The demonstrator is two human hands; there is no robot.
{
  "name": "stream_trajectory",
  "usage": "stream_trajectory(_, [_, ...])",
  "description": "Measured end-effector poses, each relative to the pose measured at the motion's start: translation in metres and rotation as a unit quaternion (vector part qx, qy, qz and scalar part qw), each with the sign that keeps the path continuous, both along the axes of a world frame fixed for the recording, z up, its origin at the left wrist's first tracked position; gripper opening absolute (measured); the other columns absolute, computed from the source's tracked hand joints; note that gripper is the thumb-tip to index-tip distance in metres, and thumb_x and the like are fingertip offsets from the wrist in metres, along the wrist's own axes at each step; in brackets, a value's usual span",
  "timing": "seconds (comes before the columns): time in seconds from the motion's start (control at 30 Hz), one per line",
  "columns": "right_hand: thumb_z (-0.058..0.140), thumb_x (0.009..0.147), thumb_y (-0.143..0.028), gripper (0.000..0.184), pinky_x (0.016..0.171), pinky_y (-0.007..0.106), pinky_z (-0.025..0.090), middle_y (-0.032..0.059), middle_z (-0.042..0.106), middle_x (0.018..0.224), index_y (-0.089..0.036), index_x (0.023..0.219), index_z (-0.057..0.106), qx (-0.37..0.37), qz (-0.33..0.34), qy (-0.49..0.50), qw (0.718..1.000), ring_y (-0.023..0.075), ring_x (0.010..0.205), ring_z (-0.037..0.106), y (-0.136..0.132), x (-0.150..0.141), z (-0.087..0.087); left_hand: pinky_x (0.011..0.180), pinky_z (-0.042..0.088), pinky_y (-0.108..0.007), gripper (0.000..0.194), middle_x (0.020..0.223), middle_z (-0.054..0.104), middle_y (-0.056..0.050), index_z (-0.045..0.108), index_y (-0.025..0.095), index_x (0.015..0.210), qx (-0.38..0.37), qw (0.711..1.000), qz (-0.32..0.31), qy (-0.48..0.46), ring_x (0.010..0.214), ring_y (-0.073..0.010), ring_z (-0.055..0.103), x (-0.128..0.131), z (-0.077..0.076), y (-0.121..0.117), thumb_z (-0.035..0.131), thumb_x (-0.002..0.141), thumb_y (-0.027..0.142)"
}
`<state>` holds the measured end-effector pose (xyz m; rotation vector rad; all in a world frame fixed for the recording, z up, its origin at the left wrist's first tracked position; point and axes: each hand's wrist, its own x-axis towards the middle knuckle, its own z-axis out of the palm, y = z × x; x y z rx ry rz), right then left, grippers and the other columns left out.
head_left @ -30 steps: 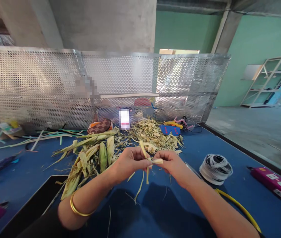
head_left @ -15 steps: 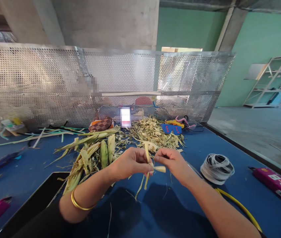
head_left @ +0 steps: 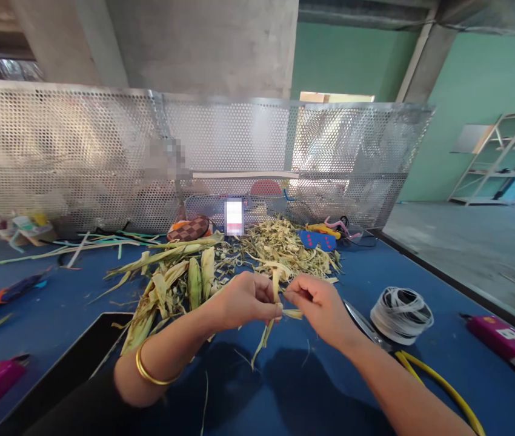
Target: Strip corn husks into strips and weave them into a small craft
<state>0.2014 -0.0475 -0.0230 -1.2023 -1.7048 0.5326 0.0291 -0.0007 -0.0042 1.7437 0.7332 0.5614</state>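
Clock = head view, centred on the left-hand pinch, 12 pointing away from the wearer.

Left hand (head_left: 248, 301): grip closed, thumb against fingers, with pale husk strips (head_left: 276, 283) crossing in the pinch. Strips are mid-air above the blue worktop (head_left: 221, 393), straight ahead of the wearer.

Key geometry: main length runs up to 12. Thin tails hang to 7. A short side end (head_left: 292, 313) sticks out to 3, under the right fingers.

Right hand (head_left: 318, 306): fingertips bunched at 1–2, just beside the upright length and above the side end. Can't tell if it's pinching anything. Left is on the crossing itself; right is nearer the side end's free tip.

Around: shredded husk heap (head_left: 285, 242) at 12, whole husks (head_left: 166, 290) at 9–10, white cord coil (head_left: 402, 315) at 3, steel tool (head_left: 362, 324) at 3–4, partly behind right forearm, yellow tube (head_left: 443, 381) at 4.
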Motion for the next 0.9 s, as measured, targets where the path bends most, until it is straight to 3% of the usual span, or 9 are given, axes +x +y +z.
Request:
stream_trajectory(0.13, [0.061,0.066,-0.036,0.021,0.042,0.023,0.019,-0.0081,0.030,0.044,-0.019,0.057,0.053,-0.225,0.041,0.197,0.953,0.0081,0.042,0.024,0.009,-0.002,-0.006,0.058,0.046,-0.025,0.020,0.059,0.065,-0.001,0.060,0.014,0.067,-0.077,0.993,0.024,-0.088,0.054,-0.0120,0.058,0.004,0.005,0.000,0.072,0.059,0.028])
stream_trajectory(0.2, [0.059,0.066,-0.036,0.019,0.041,0.024,0.016,-0.0089,0.026,0.042,-0.019,0.059,0.054,-0.246,0.025,0.216,0.944,0.0079,0.040,0.021,0.009,-0.008,-0.011,0.058,0.046,-0.025,0.019,0.058,0.064,0.000,0.059,0.015,0.066,-0.061,0.988,0.094,-0.110,0.053,-0.0113,0.057,0.007,0.000,0.003,0.070,0.060,0.029])
stream_trajectory(0.33, [0.053,0.076,-0.029,0.021,0.050,0.025,0.026,-0.0029,0.041,0.055,-0.018,0.058,0.052,-0.032,-0.041,0.031,0.998,0.0108,0.051,0.036,0.001,-0.013,-0.014,0.052,0.042,-0.022,0.012,0.053,0.060,0.002,0.055,0.016,0.059,0.016,0.983,0.170,-0.066,0.050,-0.0103,0.054,0.009,-0.014,0.011,0.064,0.061,0.024])
stream_trajectory(0.4, [0.050,0.079,-0.024,0.020,0.055,0.026,0.028,-0.0004,0.046,0.064,-0.018,0.061,0.054,0.069,-0.043,-0.062,0.995,0.0118,0.058,0.041,-0.002,-0.012,-0.012,0.049,0.039,-0.021,0.010,0.051,0.058,0.002,0.055,0.016,0.056,0.064,0.986,0.151,-0.002,0.050,-0.0104,0.053,0.007,-0.016,0.011,0.063,0.061,0.021])
stream_trajectory(0.47, [0.051,0.079,-0.023,0.019,0.056,0.026,0.028,-0.0001,0.047,0.065,-0.018,0.061,0.054,0.069,-0.019,-0.075,0.995,0.0120,0.059,0.042,-0.001,-0.007,-0.009,0.047,0.037,-0.020,0.010,0.050,0.058,0.002,0.056,0.016,0.056,0.068,0.991,0.102,0.045,0.050,-0.0108,0.053,0.004,-0.013,0.007,0.064,0.059,0.020])
stream_trajectory(0.6, [0.062,0.069,-0.035,0.023,0.046,0.024,0.022,-0.0055,0.038,0.049,-0.019,0.056,0.052,-0.158,0.050,0.111,0.980,0.0090,0.046,0.031,0.007,0.002,-0.004,0.056,0.045,-0.025,0.017,0.057,0.064,-0.001,0.060,0.015,0.064,-0.064,0.998,-0.002,-0.004,0.054,-0.0131,0.059,0.001,0.001,0.000,0.070,0.059,0.028])
stream_trajectory(0.73, [0.064,0.062,-0.040,0.023,0.042,0.024,0.011,-0.0114,0.021,0.041,-0.020,0.060,0.054,-0.299,0.077,0.252,0.917,0.0068,0.040,0.013,0.011,-0.002,-0.007,0.057,0.047,-0.025,0.022,0.059,0.065,-0.001,0.060,0.015,0.068,-0.085,0.990,0.072,-0.088,0.054,-0.0127,0.059,0.006,0.002,0.001,0.071,0.058,0.031])
stream_trajectory(0.8, [0.061,0.066,-0.037,0.020,0.043,0.024,0.015,-0.0093,0.026,0.044,-0.019,0.060,0.054,-0.245,0.038,0.216,0.944,0.0079,0.042,0.020,0.007,-0.007,-0.010,0.056,0.045,-0.024,0.018,0.058,0.063,0.000,0.058,0.015,0.066,-0.049,0.985,0.127,-0.104,0.053,-0.0113,0.057,0.009,-0.004,0.005,0.069,0.059,0.029])
stream_trajectory(0.9, [0.055,0.074,-0.028,0.020,0.051,0.025,0.026,-0.0032,0.041,0.056,-0.019,0.057,0.052,-0.043,-0.018,0.051,0.998,0.0107,0.053,0.036,-0.001,-0.013,-0.010,0.052,0.040,-0.021,0.012,0.053,0.058,0.003,0.055,0.016,0.059,0.041,0.981,0.183,-0.057,0.050,-0.0097,0.052,0.009,-0.014,0.010,0.065,0.060,0.024])
